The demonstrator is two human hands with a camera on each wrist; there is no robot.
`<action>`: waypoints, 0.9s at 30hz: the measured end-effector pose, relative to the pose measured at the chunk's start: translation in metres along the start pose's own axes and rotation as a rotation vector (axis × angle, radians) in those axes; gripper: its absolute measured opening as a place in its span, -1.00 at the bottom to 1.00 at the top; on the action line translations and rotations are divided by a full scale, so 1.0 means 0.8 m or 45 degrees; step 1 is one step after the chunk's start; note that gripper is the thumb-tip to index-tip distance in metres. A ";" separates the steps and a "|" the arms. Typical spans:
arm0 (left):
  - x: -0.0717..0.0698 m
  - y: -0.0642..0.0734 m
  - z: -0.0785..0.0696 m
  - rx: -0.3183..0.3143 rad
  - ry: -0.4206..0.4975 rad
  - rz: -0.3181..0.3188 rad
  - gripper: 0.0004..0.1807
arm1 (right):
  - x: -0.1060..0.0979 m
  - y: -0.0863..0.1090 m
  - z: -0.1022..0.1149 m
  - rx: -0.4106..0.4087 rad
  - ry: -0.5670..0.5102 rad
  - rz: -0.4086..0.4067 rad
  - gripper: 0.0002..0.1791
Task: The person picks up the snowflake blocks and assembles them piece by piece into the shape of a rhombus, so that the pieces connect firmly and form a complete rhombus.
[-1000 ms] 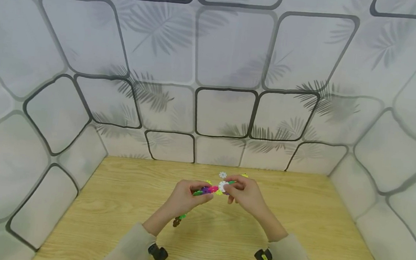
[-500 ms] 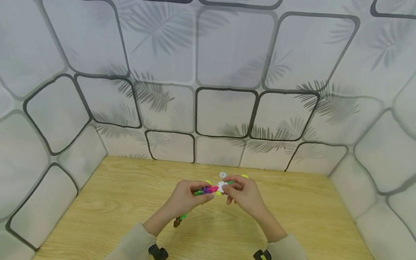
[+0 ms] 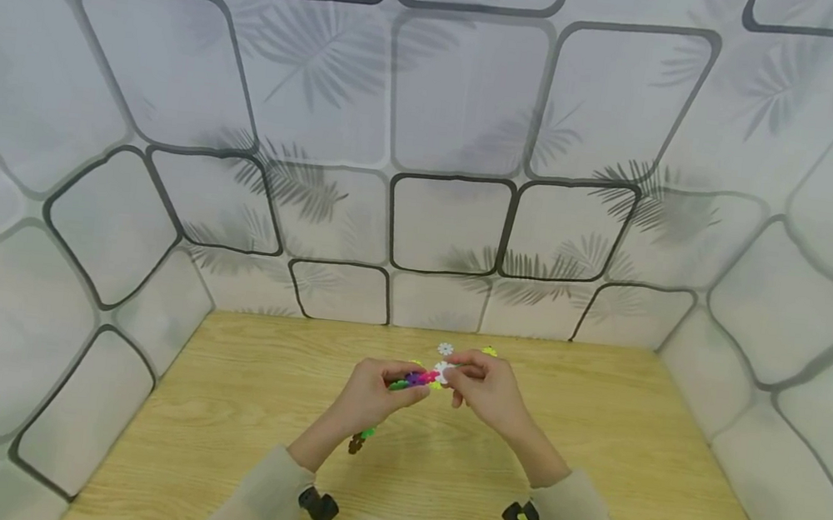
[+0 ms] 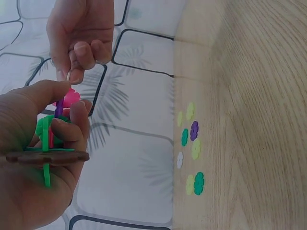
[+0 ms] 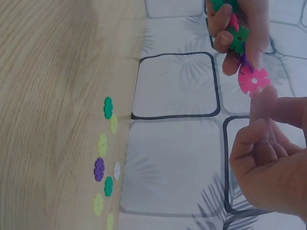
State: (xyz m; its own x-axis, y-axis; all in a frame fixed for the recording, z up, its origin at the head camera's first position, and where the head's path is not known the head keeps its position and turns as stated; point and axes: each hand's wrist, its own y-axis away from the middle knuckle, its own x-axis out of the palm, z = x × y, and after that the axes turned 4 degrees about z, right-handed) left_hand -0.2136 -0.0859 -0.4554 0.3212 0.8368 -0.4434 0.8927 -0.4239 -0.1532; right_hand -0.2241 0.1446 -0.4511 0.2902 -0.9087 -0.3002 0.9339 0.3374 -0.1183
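Note:
My left hand (image 3: 372, 391) grips a chain of interlocking snowflake discs between thumb and fingers. A brown disc (image 4: 29, 158) and green pieces hang at the chain's near end. Past the fingertips, a purple disc (image 3: 414, 379) and a pink disc (image 5: 254, 80) stick out at the far end. My right hand (image 3: 492, 390) pinches a white snowflake disc (image 3: 440, 370) by its edge, right against the pink one. Whether their slots are engaged cannot be seen. In the right wrist view the right fingertips cover most of the white disc.
Several loose discs lie on the wooden table beyond the hands, among them a white disc (image 3: 445, 349), a purple disc (image 5: 99, 169), a green disc (image 4: 199, 183) and a yellow disc (image 3: 490, 352). Patterned cloth walls (image 3: 450, 226) enclose the table's back and sides.
My right hand has shifted slightly left with the white disc, bringing it closer onto the pink disc. The left hand and its chain stay almost still.

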 end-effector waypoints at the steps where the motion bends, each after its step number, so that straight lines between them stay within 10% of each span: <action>1: 0.000 0.000 -0.001 0.000 0.000 -0.003 -0.64 | 0.001 0.000 0.000 -0.011 -0.006 -0.003 -0.69; 27: 0.002 0.004 0.007 0.020 0.103 0.001 -0.67 | 0.008 0.000 -0.002 -0.038 -0.050 0.035 -0.74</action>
State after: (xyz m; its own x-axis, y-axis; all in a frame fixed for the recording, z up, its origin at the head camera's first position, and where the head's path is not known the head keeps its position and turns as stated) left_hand -0.2123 -0.0880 -0.4613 0.3467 0.8616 -0.3709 0.8876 -0.4291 -0.1672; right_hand -0.2226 0.1394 -0.4546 0.3240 -0.9079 -0.2661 0.9190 0.3688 -0.1393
